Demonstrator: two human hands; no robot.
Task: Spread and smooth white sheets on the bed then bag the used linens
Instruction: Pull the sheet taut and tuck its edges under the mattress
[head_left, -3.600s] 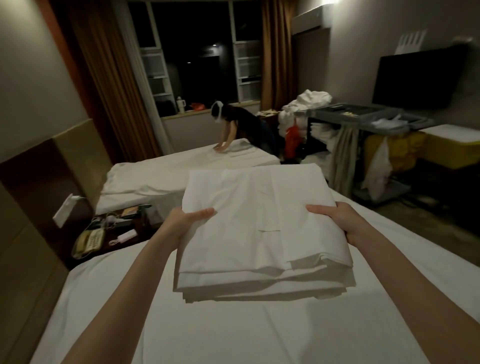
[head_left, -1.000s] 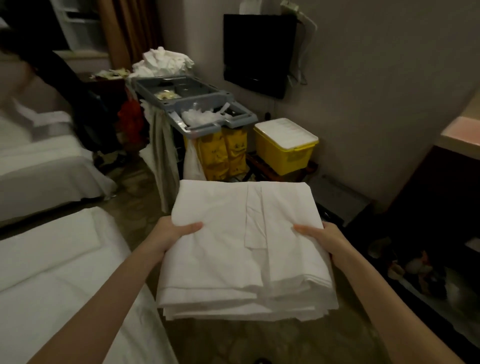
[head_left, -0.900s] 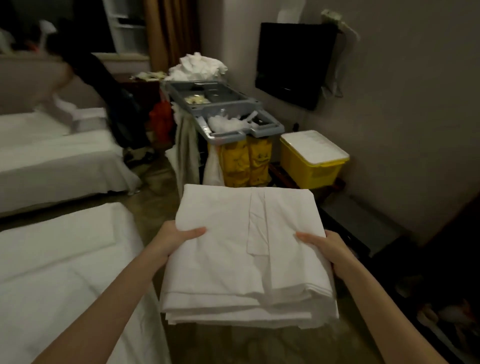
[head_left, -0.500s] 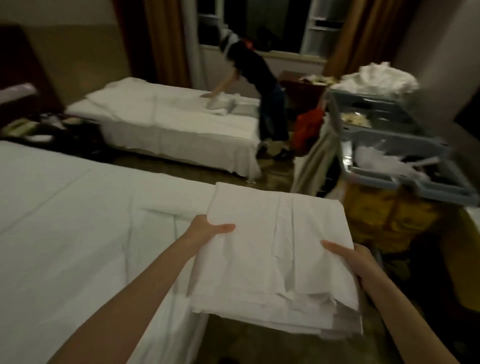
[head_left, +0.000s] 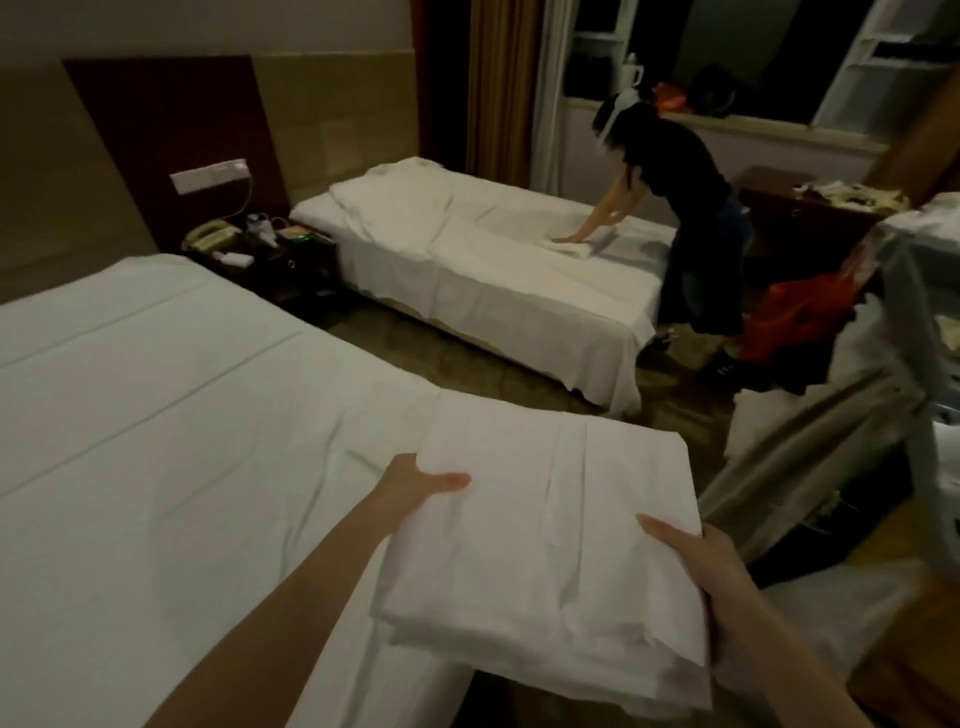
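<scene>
The person held a folded stack of white sheets (head_left: 540, 525) out in front at the corner of the near bed (head_left: 171, 441). The left hand (head_left: 410, 491) gripped the stack's left edge, thumb lying across the top and the fingers hidden beneath. The right hand (head_left: 701, 564) gripped the near right corner the same way, thumb on top, fingers curled under the folds. The stack hung partly over the mattress corner and partly over the floor; whether its far-left portion touched the bed could not be told.

Beyond the thumbs, a sheet already lay over the near bed, with a few soft creases just past the left hand. Farther off, past the stack's far edge, another person (head_left: 685, 197) bent over a second bed (head_left: 493, 275), pressing on linen there. A nightstand with a telephone (head_left: 210, 236) stood between the two headboards, well left of the hands. To the right of the right hand stood part of a housekeeping cart (head_left: 909, 291) with cloths draped from it.

The step in hand looked like setting the stack down to unfold it. It would go best if the stack were lowered fully onto the mattress, left of where it hung, so no layer slid off toward the floor. The grip was on opposite edges, which should keep the folds square; releasing one hand early could let the loose lower layers near the right hand fan out.
</scene>
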